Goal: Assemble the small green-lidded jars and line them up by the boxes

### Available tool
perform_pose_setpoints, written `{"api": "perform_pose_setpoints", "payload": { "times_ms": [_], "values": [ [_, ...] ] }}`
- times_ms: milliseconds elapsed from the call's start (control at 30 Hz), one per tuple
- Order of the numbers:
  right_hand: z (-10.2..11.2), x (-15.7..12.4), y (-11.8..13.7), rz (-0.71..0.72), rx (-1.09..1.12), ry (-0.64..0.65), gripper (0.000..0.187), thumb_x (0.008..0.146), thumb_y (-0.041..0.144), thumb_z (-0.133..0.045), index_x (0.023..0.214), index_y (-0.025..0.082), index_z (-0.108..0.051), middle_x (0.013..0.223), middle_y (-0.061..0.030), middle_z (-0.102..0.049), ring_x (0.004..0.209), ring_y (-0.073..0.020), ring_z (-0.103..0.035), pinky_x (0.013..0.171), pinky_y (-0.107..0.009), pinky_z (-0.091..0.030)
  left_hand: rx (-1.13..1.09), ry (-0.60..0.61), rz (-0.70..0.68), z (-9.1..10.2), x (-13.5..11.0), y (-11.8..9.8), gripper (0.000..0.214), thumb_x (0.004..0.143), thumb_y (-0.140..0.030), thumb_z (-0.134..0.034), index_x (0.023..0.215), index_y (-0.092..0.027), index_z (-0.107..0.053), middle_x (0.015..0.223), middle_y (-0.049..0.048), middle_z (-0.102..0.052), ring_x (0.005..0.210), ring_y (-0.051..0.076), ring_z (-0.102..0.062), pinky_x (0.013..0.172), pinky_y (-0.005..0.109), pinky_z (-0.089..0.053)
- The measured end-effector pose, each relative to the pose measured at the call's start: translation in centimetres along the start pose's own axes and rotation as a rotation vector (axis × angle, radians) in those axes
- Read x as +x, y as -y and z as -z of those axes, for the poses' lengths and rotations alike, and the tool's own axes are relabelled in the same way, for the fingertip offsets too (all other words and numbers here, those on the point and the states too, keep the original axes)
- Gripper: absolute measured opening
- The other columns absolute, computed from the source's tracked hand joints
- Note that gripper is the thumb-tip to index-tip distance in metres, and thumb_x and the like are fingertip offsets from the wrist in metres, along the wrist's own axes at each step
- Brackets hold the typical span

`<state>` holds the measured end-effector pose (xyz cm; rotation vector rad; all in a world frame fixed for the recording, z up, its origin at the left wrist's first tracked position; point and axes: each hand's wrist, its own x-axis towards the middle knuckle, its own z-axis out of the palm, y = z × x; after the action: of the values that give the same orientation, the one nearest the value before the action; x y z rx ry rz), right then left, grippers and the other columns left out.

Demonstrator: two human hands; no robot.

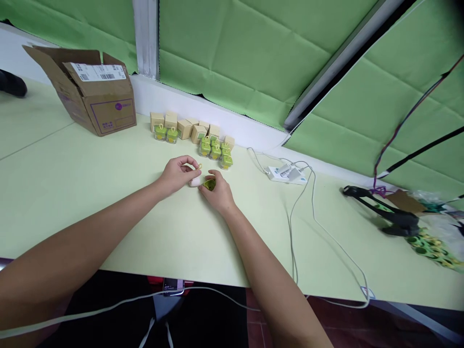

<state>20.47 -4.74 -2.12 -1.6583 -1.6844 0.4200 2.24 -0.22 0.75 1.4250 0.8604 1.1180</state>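
Note:
My left hand [178,172] is curled in a pinch on a small yellow ring [199,166], with a small white piece [195,182] lying just under its fingers. My right hand [218,193] rests on the pale green table [108,193] and grips a small green and yellow item [209,184]. The two hands almost touch. Just beyond them stands a cluster of little green items with yellow loops [216,151], and behind those a row of small tan cardboard boxes [184,126].
An open brown shipping carton [94,94] stands at the back left. A white power strip [286,173] with white cables [300,212] lies to the right. A black tool [387,212] and green printed sheets [431,246] lie at the far right. Green cloth covers the wall.

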Motion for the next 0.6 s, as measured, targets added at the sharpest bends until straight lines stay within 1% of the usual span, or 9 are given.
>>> {"api": "perform_pose_setpoints", "payload": {
  "times_ms": [67,133,200,267,367,467,600],
  "values": [
    [0.2,0.0,0.0,-0.010,0.012,0.000,0.060,0.078,0.037,-0.074,0.133,0.024,-0.055,0.119,-0.0100,-0.075,0.106,-0.0276,-0.069,0.097,-0.049,-0.054,0.034,-0.020,-0.023,0.0,0.0,0.1,0.029,0.071,-0.036,-0.083,0.086,-0.018,-0.066,0.079,0.0019,-0.069,0.067,0.014,-0.064,0.062,0.026,-0.049],
    [0.5,-0.1,0.3,-0.011,0.057,-0.041,0.053,0.079,0.037,-0.073,0.129,0.024,-0.060,0.120,-0.0101,-0.075,0.106,-0.0269,-0.069,0.097,-0.047,-0.054,0.106,-0.044,-0.093,0.0,0.0,0.2,0.026,0.072,-0.035,-0.082,0.085,-0.018,-0.067,0.083,0.0029,-0.070,0.068,0.013,-0.063,0.063,0.026,-0.049],
    [1.0,-0.3,0.8,0.017,0.135,-0.128,0.039,0.083,0.039,-0.069,0.119,0.024,-0.065,0.120,-0.0090,-0.075,0.107,-0.0257,-0.069,0.097,-0.045,-0.054,0.209,-0.056,-0.215,0.1,-0.2,0.2,0.020,0.074,-0.032,-0.079,0.084,-0.018,-0.068,0.086,0.0030,-0.070,0.068,0.013,-0.062,0.065,0.027,-0.049],
    [1.4,-0.5,1.5,0.066,0.219,-0.208,0.028,0.087,0.042,-0.066,0.108,0.024,-0.070,0.116,-0.0072,-0.076,0.106,-0.0243,-0.069,0.098,-0.043,-0.053,0.311,-0.039,-0.351,0.0,-0.5,0.1,0.011,0.078,-0.027,-0.074,0.082,-0.018,-0.068,0.087,0.0023,-0.069,0.069,0.012,-0.061,0.067,0.027,-0.050],
    [1.6,-0.9,2.3,0.133,0.282,-0.233,0.026,0.090,0.047,-0.066,0.098,0.023,-0.073,0.102,-0.0055,-0.077,0.099,-0.0231,-0.070,0.097,-0.041,-0.053,0.412,0.031,-0.496,-0.3,-1.0,-0.2,0.001,0.082,-0.019,-0.066,0.081,-0.019,-0.066,0.089,0.0018,-0.066,0.071,0.012,-0.060,0.068,0.026,-0.050],
    [1.5,-1.1,2.7,0.167,0.289,-0.198,0.026,0.090,0.048,-0.067,0.091,0.023,-0.075,0.093,-0.0040,-0.077,0.095,-0.0227,-0.070,0.094,-0.039,-0.053,0.468,0.066,-0.566,-0.5,-1.4,-0.4,0.006,0.084,-0.015,-0.060,0.082,-0.019,-0.065,0.090,0.0021,-0.067,0.072,0.012,-0.059,0.069,0.027,-0.050],
    [1.3,-1.2,3.0,0.149,0.297,-0.175,0.028,0.091,0.049,-0.066,0.089,0.022,-0.073,0.092,-0.0041,-0.076,0.092,-0.0215,-0.069,0.088,-0.036,-0.054,0.537,0.064,-0.562,-0.5,-1.5,-0.6,0.007,0.084,-0.015,-0.060,0.086,-0.020,-0.064,0.089,0.0016,-0.066,0.075,0.013,-0.059,0.070,0.028,-0.050]
  ]
}}
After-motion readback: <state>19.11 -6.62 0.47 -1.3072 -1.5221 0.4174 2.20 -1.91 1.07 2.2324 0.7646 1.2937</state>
